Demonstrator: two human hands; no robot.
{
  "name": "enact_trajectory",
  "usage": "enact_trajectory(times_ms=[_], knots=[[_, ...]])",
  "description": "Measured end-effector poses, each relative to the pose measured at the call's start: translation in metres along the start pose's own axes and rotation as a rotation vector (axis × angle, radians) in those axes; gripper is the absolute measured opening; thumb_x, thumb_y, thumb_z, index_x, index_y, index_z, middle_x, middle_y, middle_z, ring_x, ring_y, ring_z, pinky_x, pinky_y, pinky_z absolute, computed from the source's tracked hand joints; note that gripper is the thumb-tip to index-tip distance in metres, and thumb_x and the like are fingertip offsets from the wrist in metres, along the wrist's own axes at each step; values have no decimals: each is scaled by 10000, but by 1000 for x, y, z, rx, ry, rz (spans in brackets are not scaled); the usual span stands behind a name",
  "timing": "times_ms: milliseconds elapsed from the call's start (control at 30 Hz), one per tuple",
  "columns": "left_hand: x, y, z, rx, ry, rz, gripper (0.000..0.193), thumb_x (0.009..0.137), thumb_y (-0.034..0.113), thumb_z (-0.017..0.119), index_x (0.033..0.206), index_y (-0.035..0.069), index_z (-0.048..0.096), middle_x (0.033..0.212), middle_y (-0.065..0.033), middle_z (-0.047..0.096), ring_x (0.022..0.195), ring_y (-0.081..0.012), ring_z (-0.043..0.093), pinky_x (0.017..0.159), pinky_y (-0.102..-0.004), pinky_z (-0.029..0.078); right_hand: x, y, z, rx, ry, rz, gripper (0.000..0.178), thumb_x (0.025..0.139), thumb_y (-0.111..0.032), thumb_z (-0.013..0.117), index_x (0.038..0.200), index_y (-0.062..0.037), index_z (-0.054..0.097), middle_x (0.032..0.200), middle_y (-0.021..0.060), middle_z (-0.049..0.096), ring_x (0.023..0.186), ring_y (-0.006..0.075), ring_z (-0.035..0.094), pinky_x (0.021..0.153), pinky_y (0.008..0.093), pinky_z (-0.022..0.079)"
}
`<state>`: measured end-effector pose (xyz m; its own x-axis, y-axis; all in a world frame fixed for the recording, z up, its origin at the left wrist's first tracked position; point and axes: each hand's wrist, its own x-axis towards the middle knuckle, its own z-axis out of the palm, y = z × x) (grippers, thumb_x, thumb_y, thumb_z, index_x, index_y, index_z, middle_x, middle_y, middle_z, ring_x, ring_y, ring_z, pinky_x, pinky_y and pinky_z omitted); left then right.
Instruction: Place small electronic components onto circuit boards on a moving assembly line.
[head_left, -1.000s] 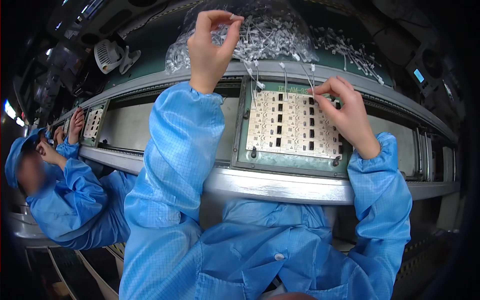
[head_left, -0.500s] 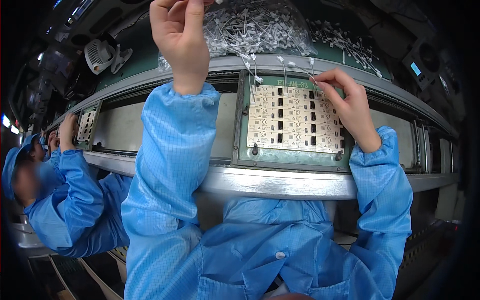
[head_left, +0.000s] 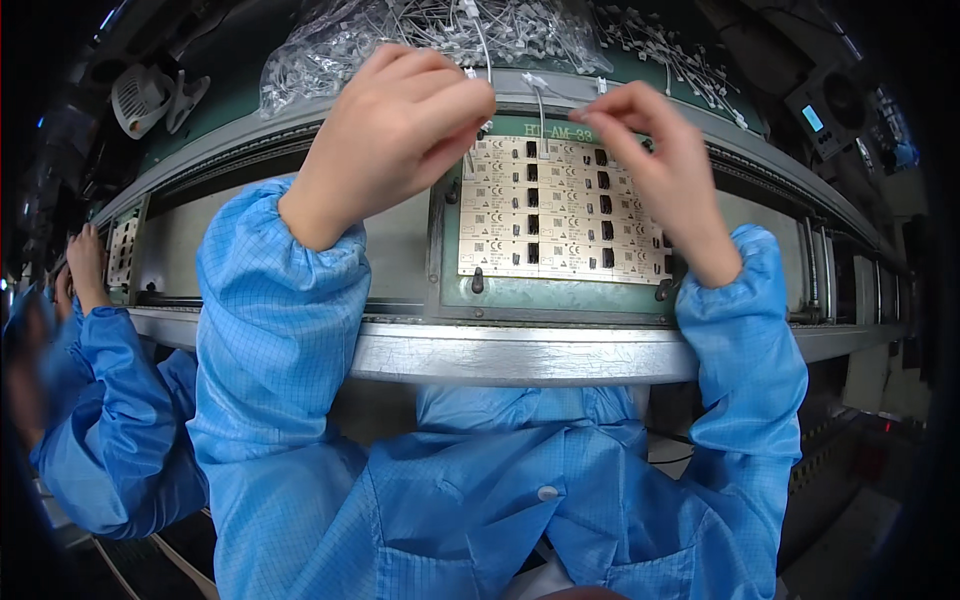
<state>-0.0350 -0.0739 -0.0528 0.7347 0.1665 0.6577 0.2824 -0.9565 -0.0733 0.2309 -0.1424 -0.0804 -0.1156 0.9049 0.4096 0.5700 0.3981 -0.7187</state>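
My left hand is over the top left corner of a pale circuit board panel, its fingers pinched on a thin white cable that rises above them to a white connector. My right hand is above the panel's upper right part. Its thumb and forefinger are pressed together on another thin white cable. The panel has rows of black parts and sits in a green fixture. Other white-ended cables stand along its top edge. My left hand covers part of that edge.
A clear plastic bag full of white cables lies behind the rails, with loose cables to its right. A metal rail runs in front of the fixture. A white fan stands far left. A co-worker's hand is at another panel.
My left hand has come down from the cable bag toward the panel's top left corner, bringing a cable. My right hand stays near the top edge, still pinching. The whole view has shifted slightly.
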Motion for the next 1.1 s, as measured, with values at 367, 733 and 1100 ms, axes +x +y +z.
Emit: enact_trajectory(times_ms=[367,733,1100], knots=[[-5,-27,25,245,485,553,227,737,96,749,932,99,632,849,-11,632,877,-210,624,791,-357,446,-7,-3,30,-171,-65,36,145,916,-119,726,977,10,701,909,77,698,813,168,625,759,296,497],[-18,-22,18,186,340,409,182,783,99,715,940,98,622,784,-11,588,823,-204,605,771,-350,423,-13,-8,26,-339,-190,20,124,896,-108,744,952,3,734,950,64,637,861,164,586,727,294,478],[-17,-22,13,-83,365,299,146,803,84,716,913,94,621,792,-32,609,824,-227,613,784,-351,433,-13,-13,30,-567,-107,-222,83,878,-123,735,909,-46,729,930,61,632,922,246,582,823,355,419]])
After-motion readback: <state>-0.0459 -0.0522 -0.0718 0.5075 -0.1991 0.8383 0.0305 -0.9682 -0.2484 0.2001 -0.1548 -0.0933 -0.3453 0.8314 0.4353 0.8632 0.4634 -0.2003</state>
